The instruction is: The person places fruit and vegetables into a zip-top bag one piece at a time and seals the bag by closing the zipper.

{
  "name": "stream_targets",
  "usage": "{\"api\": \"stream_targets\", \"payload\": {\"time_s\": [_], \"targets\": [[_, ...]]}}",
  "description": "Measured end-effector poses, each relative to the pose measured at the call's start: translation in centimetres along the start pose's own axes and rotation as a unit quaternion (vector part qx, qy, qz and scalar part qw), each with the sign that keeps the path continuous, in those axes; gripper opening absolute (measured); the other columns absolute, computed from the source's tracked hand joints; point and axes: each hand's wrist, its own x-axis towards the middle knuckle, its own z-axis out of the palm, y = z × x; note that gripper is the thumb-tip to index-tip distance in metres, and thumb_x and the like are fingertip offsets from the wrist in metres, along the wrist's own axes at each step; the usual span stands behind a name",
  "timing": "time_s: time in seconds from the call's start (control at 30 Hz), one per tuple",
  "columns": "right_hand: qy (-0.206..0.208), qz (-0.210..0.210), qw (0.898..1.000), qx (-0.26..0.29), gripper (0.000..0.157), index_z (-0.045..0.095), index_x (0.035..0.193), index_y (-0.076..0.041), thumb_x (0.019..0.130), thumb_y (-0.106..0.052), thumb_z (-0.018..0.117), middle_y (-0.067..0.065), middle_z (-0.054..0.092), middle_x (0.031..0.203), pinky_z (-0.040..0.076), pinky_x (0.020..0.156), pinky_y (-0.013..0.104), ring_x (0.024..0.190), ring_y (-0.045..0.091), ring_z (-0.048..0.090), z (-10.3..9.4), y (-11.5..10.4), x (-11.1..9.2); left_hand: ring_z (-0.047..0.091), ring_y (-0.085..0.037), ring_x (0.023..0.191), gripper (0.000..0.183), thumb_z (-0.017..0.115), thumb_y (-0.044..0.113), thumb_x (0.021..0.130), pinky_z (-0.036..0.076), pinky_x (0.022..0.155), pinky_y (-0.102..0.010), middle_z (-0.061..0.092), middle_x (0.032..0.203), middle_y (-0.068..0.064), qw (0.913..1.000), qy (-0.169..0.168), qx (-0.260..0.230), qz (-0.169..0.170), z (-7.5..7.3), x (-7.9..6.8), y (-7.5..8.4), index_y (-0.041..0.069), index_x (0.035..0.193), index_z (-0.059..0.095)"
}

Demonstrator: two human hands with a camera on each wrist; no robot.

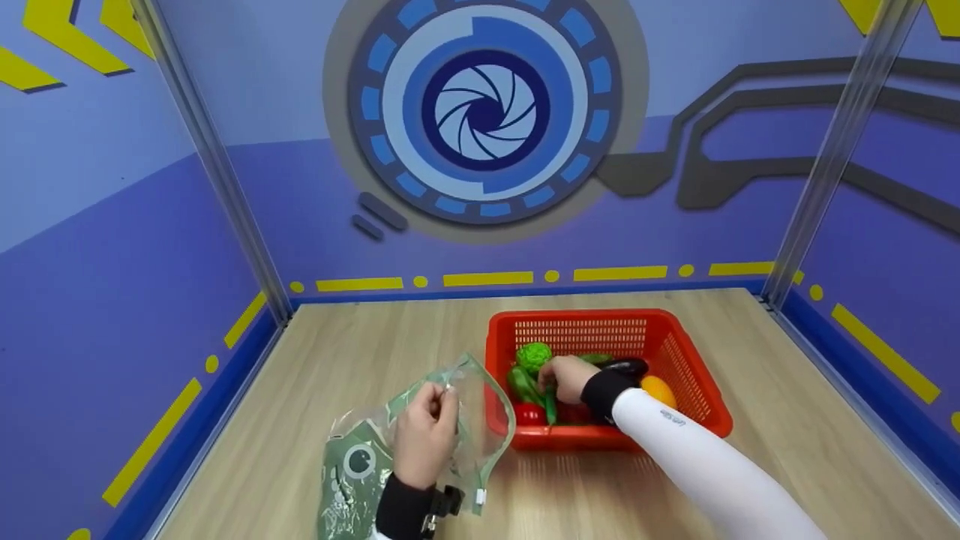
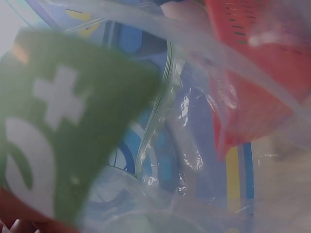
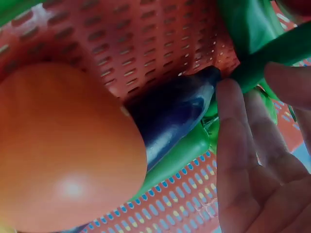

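Note:
At the front left, my left hand [image 1: 426, 439] pinches the edge of a clear and green zip bag [image 1: 349, 469], whose mouth gapes toward the basket. Its white slider [image 1: 480, 496] hangs at the lower corner. My right hand [image 1: 566, 379] reaches into a red plastic basket [image 1: 694, 375]. Between thumb and fingers it holds a long slim green vegetable [image 3: 277, 52]. Around that hand lie a green bell pepper [image 1: 523, 384], a red tomato-like vegetable [image 1: 529, 414] and a bumpy bright green vegetable [image 1: 534, 355]. In the left wrist view the bag hides most of the hand.
An eggplant [image 3: 172, 111] and an orange round fruit [image 1: 658, 391] lie in the basket's right half. Another green vegetable [image 1: 596, 358] is by the back wall. The wooden tabletop [image 1: 375, 337] ends at blue patterned panels [image 1: 285, 202] with metal corner posts [image 1: 217, 172].

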Motion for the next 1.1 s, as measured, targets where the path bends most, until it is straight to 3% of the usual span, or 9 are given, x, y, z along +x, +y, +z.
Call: {"api": "stream_targets", "payload": {"time_s": [0.23,0.4,0.5,0.63,0.77,0.9,1.0,1.1], "targets": [[-0.012,-0.062,0.998,-0.028,0.029,0.078,0.090,-0.011,0.074,0.011,0.069,0.006,0.076,0.092,0.054,0.072,0.032,0.081,0.018,0.066,0.0,0.0,0.0,0.040,-0.001,0.052,0.024,0.061,0.009,0.099,0.033,0.051,-0.019,0.041,0.062,0.008,0.9999,0.004,-0.005,0.014,0.0,0.0,-0.1,0.011,0.078,0.052],[0.017,-0.027,0.999,0.039,0.024,0.076,0.110,-0.006,0.087,-0.002,0.074,0.011,0.075,0.112,0.057,0.089,0.043,0.103,0.028,0.070,-0.5,0.4,0.0,0.040,-0.001,0.053,0.023,0.062,0.009,0.099,0.033,0.051,-0.018,0.041,0.063,0.008,0.9997,0.009,-0.005,0.021,0.0,0.1,0.0,0.011,0.078,0.053],[0.042,-0.016,0.993,0.106,0.029,0.069,0.123,-0.001,0.095,-0.006,0.069,0.019,0.072,0.119,0.057,0.089,0.047,0.105,0.036,0.071,-1.1,0.4,-0.1,0.041,-0.001,0.054,0.023,0.062,0.009,0.099,0.033,0.052,-0.018,0.041,0.063,0.008,0.9998,0.010,-0.001,0.019,0.1,0.1,0.1,0.011,0.077,0.053],[0.075,-0.017,0.978,0.197,0.029,0.063,0.130,0.000,0.103,-0.009,0.060,0.024,0.069,0.121,0.059,0.085,0.048,0.100,0.040,0.072,-2.4,-0.1,-0.3,0.041,-0.001,0.054,0.023,0.062,0.010,0.099,0.033,0.051,-0.018,0.042,0.063,0.007,0.9998,0.007,-0.002,0.019,0.1,0.0,0.1,0.011,0.078,0.053],[0.104,-0.023,0.958,0.266,0.026,0.064,0.127,-0.001,0.105,-0.013,0.057,0.027,0.068,0.122,0.059,0.088,0.052,0.101,0.042,0.071,-4.1,-1.0,-0.9,0.041,-0.002,0.053,0.023,0.061,0.010,0.099,0.034,0.050,-0.019,0.041,0.062,0.008,0.9997,0.004,-0.003,0.025,0.2,-0.1,0.1,0.011,0.078,0.052],[0.136,-0.042,0.937,0.318,0.026,0.063,0.126,0.003,0.106,-0.014,0.056,0.026,0.069,0.121,0.061,0.086,0.040,0.100,0.037,0.073,-5.8,-2.7,-1.9,0.041,-0.002,0.052,0.023,0.061,0.009,0.099,0.034,0.050,-0.019,0.041,0.062,0.009,0.9996,0.006,0.002,0.029,0.3,0.0,0.0,0.012,0.077,0.052],[0.154,-0.075,0.919,0.355,0.028,0.061,0.126,0.005,0.106,-0.014,0.055,0.026,0.070,0.121,0.059,0.081,0.029,0.095,0.026,0.075,-6.7,-4.3,-2.6,0.041,-0.001,0.052,0.023,0.061,0.010,0.099,0.034,0.050,-0.020,0.041,0.062,0.009,0.9995,0.008,0.005,0.030,0.3,0.0,-0.1,0.012,0.077,0.052],[0.148,-0.118,0.902,0.387,0.028,0.059,0.124,0.007,0.105,-0.013,0.057,0.029,0.070,0.120,0.059,0.079,0.028,0.087,0.016,0.075,-7.0,-6.1,-3.2,0.040,-0.001,0.052,0.024,0.062,0.010,0.099,0.034,0.050,-0.019,0.041,0.062,0.009,0.9994,0.012,0.003,0.033,0.4,0.0,0.0,0.011,0.077,0.052]]}}
